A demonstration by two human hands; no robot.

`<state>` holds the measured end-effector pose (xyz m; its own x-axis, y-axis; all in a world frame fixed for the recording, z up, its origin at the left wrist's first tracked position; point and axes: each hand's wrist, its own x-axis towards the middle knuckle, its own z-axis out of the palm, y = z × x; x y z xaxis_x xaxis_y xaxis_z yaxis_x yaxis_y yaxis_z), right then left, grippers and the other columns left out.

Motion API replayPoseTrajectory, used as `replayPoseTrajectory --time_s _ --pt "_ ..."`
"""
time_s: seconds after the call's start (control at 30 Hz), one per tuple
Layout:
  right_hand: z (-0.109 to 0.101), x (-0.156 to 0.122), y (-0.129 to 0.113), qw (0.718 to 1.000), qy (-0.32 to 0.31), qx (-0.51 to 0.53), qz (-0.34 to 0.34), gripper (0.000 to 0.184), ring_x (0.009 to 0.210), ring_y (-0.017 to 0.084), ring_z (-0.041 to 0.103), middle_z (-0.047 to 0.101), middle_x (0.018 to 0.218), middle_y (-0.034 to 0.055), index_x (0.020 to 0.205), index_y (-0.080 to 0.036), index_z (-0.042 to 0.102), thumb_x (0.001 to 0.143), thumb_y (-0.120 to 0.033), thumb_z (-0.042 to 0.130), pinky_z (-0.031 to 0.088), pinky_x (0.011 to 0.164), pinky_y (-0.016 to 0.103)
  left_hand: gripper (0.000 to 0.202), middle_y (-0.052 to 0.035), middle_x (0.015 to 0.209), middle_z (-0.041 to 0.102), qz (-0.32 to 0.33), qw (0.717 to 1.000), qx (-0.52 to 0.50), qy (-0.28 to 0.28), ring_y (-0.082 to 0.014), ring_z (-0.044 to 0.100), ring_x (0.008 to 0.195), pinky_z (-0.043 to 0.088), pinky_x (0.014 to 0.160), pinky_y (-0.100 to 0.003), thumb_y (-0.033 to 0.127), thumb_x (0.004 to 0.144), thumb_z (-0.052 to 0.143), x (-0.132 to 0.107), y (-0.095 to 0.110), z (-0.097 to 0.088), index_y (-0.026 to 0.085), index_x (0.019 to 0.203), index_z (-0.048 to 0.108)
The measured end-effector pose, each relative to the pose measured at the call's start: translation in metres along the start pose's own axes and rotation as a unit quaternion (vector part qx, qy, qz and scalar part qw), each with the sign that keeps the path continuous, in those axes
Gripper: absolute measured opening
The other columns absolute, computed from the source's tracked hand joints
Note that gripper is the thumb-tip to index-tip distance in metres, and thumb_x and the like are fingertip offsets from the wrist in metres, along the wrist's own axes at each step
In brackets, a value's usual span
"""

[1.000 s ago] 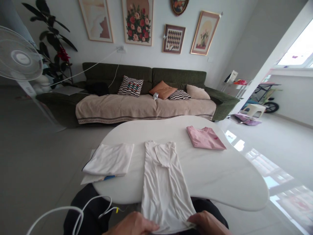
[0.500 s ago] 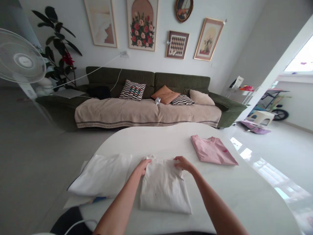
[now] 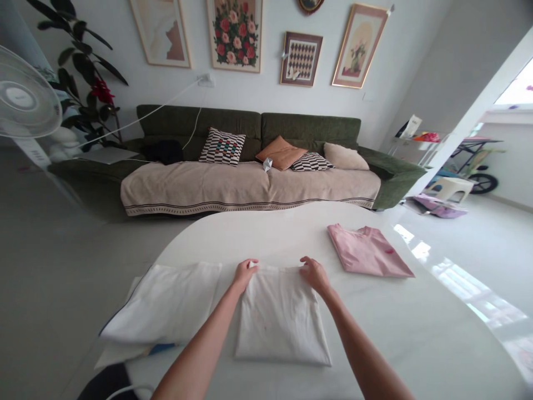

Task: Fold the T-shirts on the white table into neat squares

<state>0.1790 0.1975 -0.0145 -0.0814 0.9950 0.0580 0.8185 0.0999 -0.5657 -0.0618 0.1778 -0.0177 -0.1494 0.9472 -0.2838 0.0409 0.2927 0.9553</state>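
Observation:
A folded white shirt (image 3: 281, 316) lies flat on the white table, straight in front of me. My left hand (image 3: 245, 274) pinches its far left corner, thumb and fingers closed on the cloth. At the far right corner my right hand (image 3: 315, 274) has its fingers curled round the edge; part of the grip is hidden behind the hand. The shirt's far edge runs nearly straight between both hands. Beside my left forearm is another folded white garment (image 3: 166, 303) with a dark trim along its outer side.
A folded pink shirt (image 3: 368, 250) rests at the far right of the white table (image 3: 400, 333). Under the left garment, more pale cloth with a blue patch (image 3: 161, 348) sticks out. Beyond the table stands a green sofa (image 3: 312, 128) with cushions; a fan (image 3: 25, 97) is at left.
The shirt's far edge now looks straighter, and the collar bunched near my left hand no longer shows. Both hands have shifted slightly away from me. The camera view has tilted down a little.

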Motion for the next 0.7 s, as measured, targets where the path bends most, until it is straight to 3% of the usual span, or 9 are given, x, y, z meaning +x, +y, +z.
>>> replayPoseTrajectory --time_s 0.07,0.1,0.17,0.23,0.3,0.5,0.7 --pt "0.011 -0.019 -0.008 0.999 0.042 -0.026 -0.020 0.042 0.112 0.023 0.043 0.046 0.124 0.0145 0.118 -0.014 0.049 0.077 -0.016 0.040 0.036 0.090 0.036 0.042 -0.0097 0.121 0.052 0.096 0.990 0.079 0.070 -0.0220 0.042 0.117 0.034 0.097 -0.034 0.020 0.073 0.055 -0.013 -0.004 0.005 0.015 0.114 0.049" --pt "0.018 -0.030 -0.013 0.996 0.055 -0.048 -0.041 0.043 0.121 0.023 0.034 0.037 0.133 0.0133 0.121 -0.016 0.045 0.080 -0.018 0.037 0.031 0.095 0.038 0.044 -0.0096 0.128 0.045 0.166 0.971 0.145 0.095 -0.0217 0.034 0.123 0.030 0.101 -0.035 0.021 0.076 0.051 -0.022 -0.008 0.009 0.016 0.119 0.045" --pt "0.034 -0.053 -0.021 0.988 0.051 -0.113 -0.092 0.044 0.130 0.024 0.017 0.025 0.141 0.0071 0.127 -0.022 0.040 0.083 -0.026 0.035 0.022 0.100 0.045 0.046 -0.0081 0.136 0.036 0.306 0.897 0.305 0.090 -0.0222 0.022 0.129 0.025 0.103 -0.039 0.026 0.081 0.044 -0.042 -0.020 0.018 0.019 0.127 0.038" --pt "0.049 -0.071 -0.029 0.977 0.019 -0.175 -0.118 0.047 0.131 0.027 0.007 0.019 0.143 0.0013 0.131 -0.031 0.032 0.084 -0.034 0.034 0.015 0.100 0.053 0.047 -0.0049 0.139 0.031 0.366 0.827 0.426 0.032 -0.0257 0.017 0.130 0.024 0.103 -0.045 0.033 0.084 0.040 -0.059 -0.035 0.027 0.025 0.130 0.034" --pt "0.060 -0.082 -0.034 0.974 -0.008 -0.208 -0.093 0.049 0.131 0.029 0.001 0.015 0.144 -0.0013 0.133 -0.036 0.025 0.085 -0.040 0.033 0.013 0.098 0.057 0.049 -0.0018 0.142 0.025 0.351 0.802 0.484 0.007 -0.0302 0.014 0.130 0.023 0.101 -0.050 0.041 0.084 0.038 -0.069 -0.046 0.033 0.031 0.132 0.031" --pt "0.058 -0.073 -0.024 0.971 -0.065 -0.227 -0.040 0.053 0.132 0.027 -0.001 0.008 0.146 -0.0019 0.135 -0.038 0.012 0.085 -0.050 0.026 0.014 0.098 0.056 0.058 0.0005 0.144 0.020 0.293 0.793 0.534 0.023 -0.0341 0.009 0.130 0.017 0.101 -0.052 0.057 0.079 0.035 -0.058 -0.052 0.026 0.036 0.132 0.027" --pt "0.051 -0.056 -0.004 0.973 -0.056 -0.218 0.052 0.057 0.132 0.021 -0.004 0.002 0.146 -0.0004 0.137 -0.028 0.002 0.087 -0.050 0.018 0.014 0.099 0.055 0.055 -0.0019 0.143 0.021 0.181 0.801 0.560 0.111 -0.0336 0.014 0.129 0.017 0.100 -0.053 0.049 0.083 0.031 -0.035 -0.051 0.010 0.029 0.134 0.026"
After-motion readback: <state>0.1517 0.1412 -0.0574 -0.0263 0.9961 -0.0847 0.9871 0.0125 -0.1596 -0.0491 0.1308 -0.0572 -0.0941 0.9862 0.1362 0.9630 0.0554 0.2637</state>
